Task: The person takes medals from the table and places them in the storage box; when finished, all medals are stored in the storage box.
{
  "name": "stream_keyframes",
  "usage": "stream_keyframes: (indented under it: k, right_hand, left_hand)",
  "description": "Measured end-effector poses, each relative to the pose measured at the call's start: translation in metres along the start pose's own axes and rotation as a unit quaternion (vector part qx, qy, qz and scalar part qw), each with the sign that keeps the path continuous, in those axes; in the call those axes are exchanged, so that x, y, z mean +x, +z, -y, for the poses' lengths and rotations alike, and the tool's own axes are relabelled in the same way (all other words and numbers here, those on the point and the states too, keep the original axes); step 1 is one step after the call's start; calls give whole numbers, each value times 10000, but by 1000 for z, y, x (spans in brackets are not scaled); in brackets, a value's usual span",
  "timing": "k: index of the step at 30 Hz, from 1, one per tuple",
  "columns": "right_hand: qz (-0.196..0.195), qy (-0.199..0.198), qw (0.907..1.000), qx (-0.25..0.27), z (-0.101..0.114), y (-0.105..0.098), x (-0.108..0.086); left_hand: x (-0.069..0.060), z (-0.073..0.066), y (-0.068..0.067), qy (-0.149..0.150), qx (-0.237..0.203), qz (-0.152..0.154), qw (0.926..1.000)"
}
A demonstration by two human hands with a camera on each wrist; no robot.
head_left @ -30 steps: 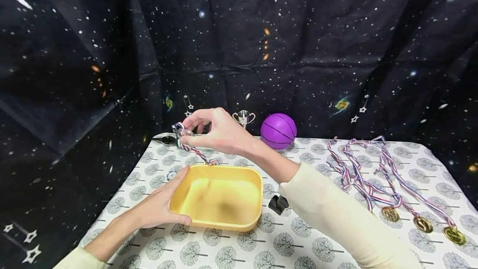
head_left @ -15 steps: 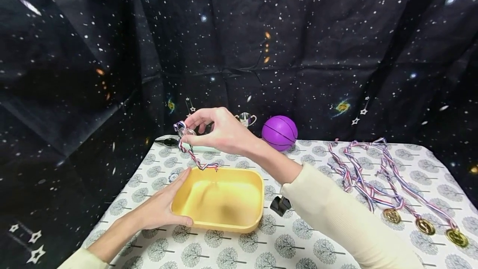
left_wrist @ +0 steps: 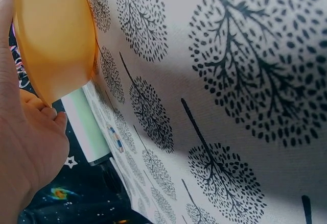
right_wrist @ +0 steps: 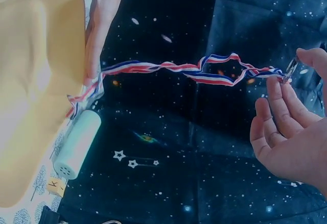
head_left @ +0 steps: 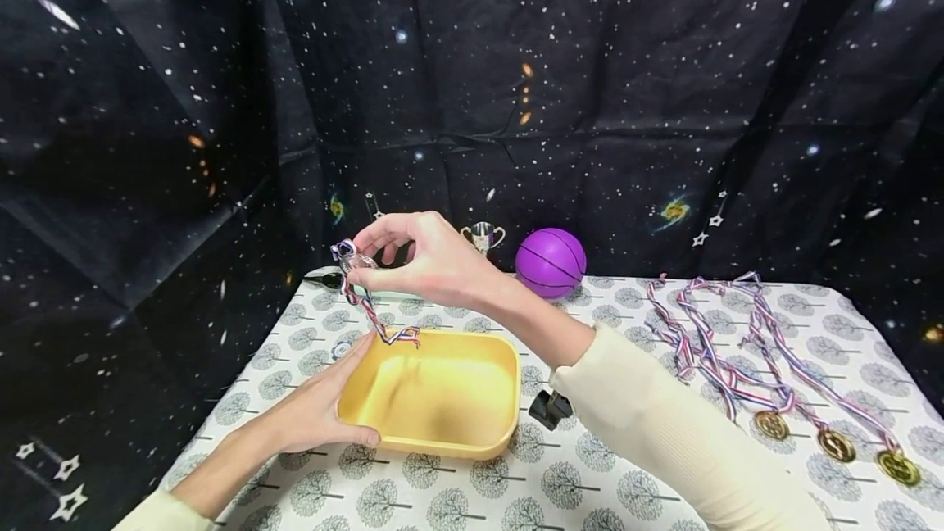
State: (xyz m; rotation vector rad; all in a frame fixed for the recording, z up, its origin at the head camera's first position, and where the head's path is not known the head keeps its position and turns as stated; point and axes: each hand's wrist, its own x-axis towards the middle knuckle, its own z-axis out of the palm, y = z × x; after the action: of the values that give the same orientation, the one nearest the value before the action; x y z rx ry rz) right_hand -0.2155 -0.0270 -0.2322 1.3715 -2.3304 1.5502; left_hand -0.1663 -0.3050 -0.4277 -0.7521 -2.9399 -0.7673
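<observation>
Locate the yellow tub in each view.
Head: yellow tub below and slightly left of centre.
Left wrist: yellow tub upper left, cut by top edge.
Right wrist: yellow tub left side, cut by left edge.
Shared landmark: left grip holding the yellow tub.

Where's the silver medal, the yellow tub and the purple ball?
Silver medal [head_left: 357, 263], head view: middle of its disc.
Yellow tub [head_left: 442, 410], head view: bare inside bottom.
Purple ball [head_left: 551, 263], head view: middle of its front.
</observation>
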Motion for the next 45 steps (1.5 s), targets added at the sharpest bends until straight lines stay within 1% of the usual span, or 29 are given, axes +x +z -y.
stream_keyframes:
  k: [5, 10, 14, 17, 24, 27, 31, 34, 38, 39, 42, 45]
  right_hand:
    - [-52, 1, 10000, 72, 0, 0, -1]
    - [50, 84, 10000, -7, -1, 2, -3]
    - [89, 280, 9995, -140, -9, 6, -5]
    - [42, 397, 9988, -286, -15, 10, -5]
    - [-178, 395, 9974, -583, -28, 13, -3]
    - [-197, 439, 9968, -643, -34, 16, -4]
    - [3, 591, 9955, -743, -50, 31, -11]
    - [234, 875, 9921, -872, -68, 48, -21]
    - [564, 1413, 9833, -997, -91, 73, -35]
    - [649, 1496, 9810, -1053, -96, 79, -37]
    - [829, 1684, 9740, -1266, -108, 96, -45]
    - [1000, 1759, 9679, -1493, -116, 112, -52]
  left_hand:
    - [0, 0, 1, 22, -9, 8, 10000]
    - [-1, 0, 2, 61, 18, 33, 10000]
    - [-1, 0, 2, -50, 45, 94, 9999]
    - [-2, -1, 2, -106, 43, 119, 9999]
    - [-1, -3, 1, -28, -70, 78, 9999]
    - [-1, -2, 0, -5, -55, 85, 9999]
    - [-2, -2, 0, -35, -79, 76, 9999]
    - [-2, -3, 0, -98, -90, 96, 9999]
    - [-2, -3, 1, -132, -132, 116, 9998]
    - [-2, -2, 1, -119, -142, 110, 9998]
    - [-2, -2, 1, -63, -147, 101, 9998]
    - [-1, -2, 0, 36, -97, 91, 9999]
